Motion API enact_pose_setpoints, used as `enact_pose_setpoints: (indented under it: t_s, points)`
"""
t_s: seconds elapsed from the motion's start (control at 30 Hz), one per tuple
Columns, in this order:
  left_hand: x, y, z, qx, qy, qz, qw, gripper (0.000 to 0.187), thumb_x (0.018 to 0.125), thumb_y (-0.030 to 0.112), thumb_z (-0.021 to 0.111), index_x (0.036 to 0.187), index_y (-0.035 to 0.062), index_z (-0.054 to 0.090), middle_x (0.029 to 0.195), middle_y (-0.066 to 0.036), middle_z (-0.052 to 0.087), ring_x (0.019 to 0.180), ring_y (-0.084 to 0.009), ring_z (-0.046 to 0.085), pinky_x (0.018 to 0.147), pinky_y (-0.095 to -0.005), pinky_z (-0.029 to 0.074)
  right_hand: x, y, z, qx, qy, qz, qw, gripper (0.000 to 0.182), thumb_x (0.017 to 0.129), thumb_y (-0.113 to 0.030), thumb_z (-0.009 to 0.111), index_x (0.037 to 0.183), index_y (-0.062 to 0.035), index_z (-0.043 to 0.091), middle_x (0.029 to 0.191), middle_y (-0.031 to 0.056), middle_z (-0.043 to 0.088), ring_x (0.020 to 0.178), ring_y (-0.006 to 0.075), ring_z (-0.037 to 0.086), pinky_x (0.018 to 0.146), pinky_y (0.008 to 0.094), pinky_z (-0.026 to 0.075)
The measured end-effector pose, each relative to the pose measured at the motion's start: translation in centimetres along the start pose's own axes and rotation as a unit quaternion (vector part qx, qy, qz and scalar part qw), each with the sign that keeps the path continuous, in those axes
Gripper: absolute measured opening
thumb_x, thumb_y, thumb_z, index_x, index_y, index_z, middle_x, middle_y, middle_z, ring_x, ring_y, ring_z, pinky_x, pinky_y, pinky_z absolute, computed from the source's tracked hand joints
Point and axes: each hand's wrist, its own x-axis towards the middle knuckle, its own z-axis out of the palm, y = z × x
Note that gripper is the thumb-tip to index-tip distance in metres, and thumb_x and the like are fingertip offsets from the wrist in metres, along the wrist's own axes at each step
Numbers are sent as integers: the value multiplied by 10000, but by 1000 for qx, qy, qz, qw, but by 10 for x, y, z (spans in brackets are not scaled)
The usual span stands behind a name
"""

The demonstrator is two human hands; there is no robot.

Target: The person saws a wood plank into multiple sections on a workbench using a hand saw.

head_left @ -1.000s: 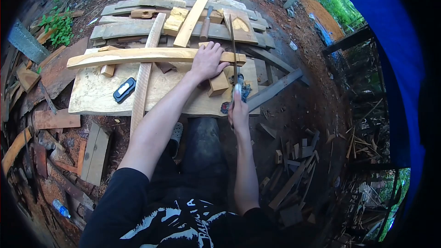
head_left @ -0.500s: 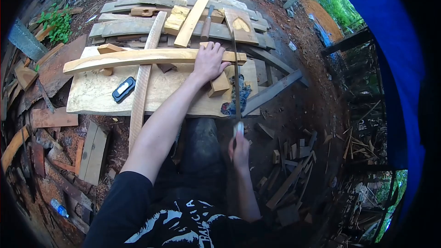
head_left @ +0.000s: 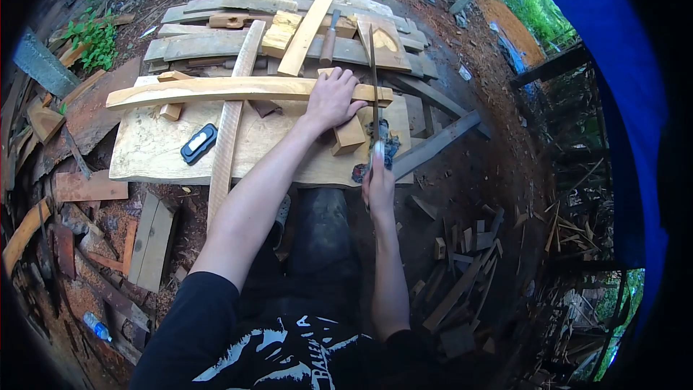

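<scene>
A long, pale wooden bar [head_left: 224, 89] lies crosswise over blocks on a thick plank [head_left: 144, 148]. My left hand [head_left: 332, 102] grips it near its right end, fingers curled over the far edge. Beneath that end is a short wood block [head_left: 349, 136]. In my right hand [head_left: 380, 186] is the handle of a handsaw, closed in my fingers. The thin saw blade [head_left: 373, 76] points away from me and crosses the bar just right of my left hand. A dark bundled rag [head_left: 390, 146] lies behind the saw, partly hidden.
A black-and-white box-like item [head_left: 198, 144] and a long strip [head_left: 226, 137] lie left of my arm. Behind are a chisel [head_left: 329, 43], a board with a heart-shaped hollow [head_left: 382, 43] and stacked planks. Offcuts [head_left: 462, 245] litter the ground at right.
My right hand and the saw have moved forward, away from my body, along the cut line. My left hand stays on the bar. The whole view has shifted slightly.
</scene>
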Motion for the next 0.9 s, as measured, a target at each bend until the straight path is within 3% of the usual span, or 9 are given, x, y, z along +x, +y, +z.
enact_pose_setpoints:
  t_s: [0.27,0.33,0.4,0.43,0.53,0.63,0.77,0.9]
  points:
    - [-2,6,1,17,8,-36,999,517,864,504,735,1141,74,660,1114,-71,585,1114,-255,528,913,-424,431,11,-17,4,35,3,43,998,659,1044,-638,442,664,-102,487,493,-38,395,372,82,355,372,264,270]
    - [-2,6,1,24,8,-33,999,517,866,512,730,1135,77,662,1113,-70,584,1113,-252,530,917,-417,427,-21,0,-7,34,-16,20,999,654,1061,-613,413,668,-97,499,494,-29,414,375,85,371,374,263,273]
    - [-1,7,0,23,-3,-43,999,510,866,505,732,1150,86,666,1125,-67,588,1125,-251,534,921,-412,429,-72,12,-24,22,-24,52,998,554,1112,-440,422,691,-87,495,524,-41,392,429,71,384,431,249,313]
    - [0,8,0,20,-17,-52,998,505,866,498,734,1165,96,669,1136,-63,593,1137,-250,538,924,-408,432,-97,28,-35,23,-28,23,999,532,1108,-435,430,710,-87,497,540,-38,421,443,64,401,432,248,303]
    - [-1,7,1,21,-11,-48,999,500,865,494,736,1160,96,670,1130,-54,597,1132,-245,541,926,-400,431,-179,51,-75,45,-49,81,995,534,1083,-477,457,743,-71,520,563,-30,451,476,58,419,454,247,296]
    - [-1,4,-3,-1,-8,-17,1000,499,865,491,737,1155,90,668,1121,-47,599,1126,-239,544,928,-393,430,-212,44,-91,25,-38,88,995,539,1081,-483,453,741,-70,519,560,-31,447,473,60,415,451,253,295]
    - [2,2,0,-3,-18,-15,1000,498,865,484,738,1148,79,667,1118,-49,604,1123,-242,548,936,-396,429,-182,42,-81,8,-52,68,996,535,1091,-459,446,724,-76,514,559,-34,446,473,58,418,447,258,298]
    - [1,3,0,-1,-15,-8,1000,498,867,480,738,1151,77,667,1125,-51,606,1126,-243,549,945,-400,427,-70,29,-35,-18,-42,14,999,559,1100,-463,446,695,-81,498,541,-40,421,457,63,403,438,266,292]
